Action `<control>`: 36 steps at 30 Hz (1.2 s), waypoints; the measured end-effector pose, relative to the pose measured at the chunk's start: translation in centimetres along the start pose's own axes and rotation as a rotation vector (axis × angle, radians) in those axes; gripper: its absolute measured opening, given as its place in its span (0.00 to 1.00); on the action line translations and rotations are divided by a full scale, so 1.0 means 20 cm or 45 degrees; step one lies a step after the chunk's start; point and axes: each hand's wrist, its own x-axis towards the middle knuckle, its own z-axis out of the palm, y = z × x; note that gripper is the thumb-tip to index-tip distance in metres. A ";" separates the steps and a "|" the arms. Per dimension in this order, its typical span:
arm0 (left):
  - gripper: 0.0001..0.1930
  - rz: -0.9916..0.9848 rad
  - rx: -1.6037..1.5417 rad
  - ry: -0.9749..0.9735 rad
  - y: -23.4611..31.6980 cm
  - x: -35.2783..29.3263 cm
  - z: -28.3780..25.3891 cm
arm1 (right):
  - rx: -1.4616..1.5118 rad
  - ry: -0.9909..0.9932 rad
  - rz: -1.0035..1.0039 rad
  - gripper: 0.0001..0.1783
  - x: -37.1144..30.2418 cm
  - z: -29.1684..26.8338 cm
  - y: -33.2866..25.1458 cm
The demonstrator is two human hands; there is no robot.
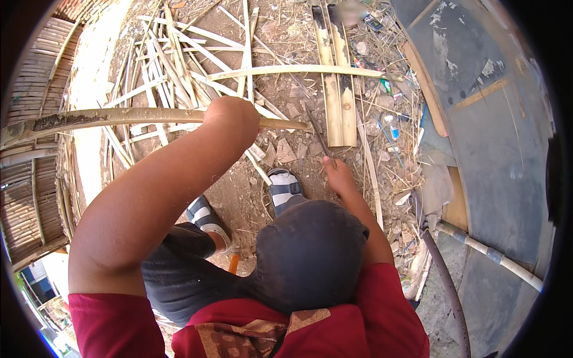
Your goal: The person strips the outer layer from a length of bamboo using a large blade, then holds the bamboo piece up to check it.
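Note:
My left hand (234, 116) is closed around a long split bamboo strip (143, 116), held crosswise in front of me. Its dark, stained end reaches past the left side, and its narrower end sticks out just right of my fist. In my right hand (340, 176) is the handle of a long, thin-bladed knife (316, 126). The blade slants up and away to the left, its upper part beside the bamboo strip's right end; whether they touch I cannot tell. My fingers hide most of the handle.
Many pale bamboo slats (173, 65) lie in a heap ahead on the left. Beyond the knife, wide split bamboo pieces (340, 113) lie lengthwise, crossed by another strip (298, 70). Litter and straw cover the ground by a grey panel (495, 143) at right. A woven bamboo wall (36, 77) stands left.

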 end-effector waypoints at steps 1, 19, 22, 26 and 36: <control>0.20 0.008 -0.011 -0.004 0.01 0.00 0.00 | -0.037 0.057 -0.010 0.35 0.00 0.00 0.05; 0.21 0.049 0.022 -0.031 0.09 0.01 -0.07 | -0.061 0.293 -0.268 0.28 -0.10 0.09 0.07; 0.20 0.053 0.081 -0.006 0.08 0.01 -0.04 | 0.002 0.052 -0.023 0.31 -0.06 0.15 0.12; 0.19 0.024 0.072 0.039 0.07 -0.03 -0.10 | 0.479 -0.202 0.255 0.29 -0.05 0.02 0.11; 0.18 -0.019 0.060 -0.062 0.04 -0.03 -0.11 | 0.817 0.033 -0.171 0.21 -0.14 -0.15 -0.15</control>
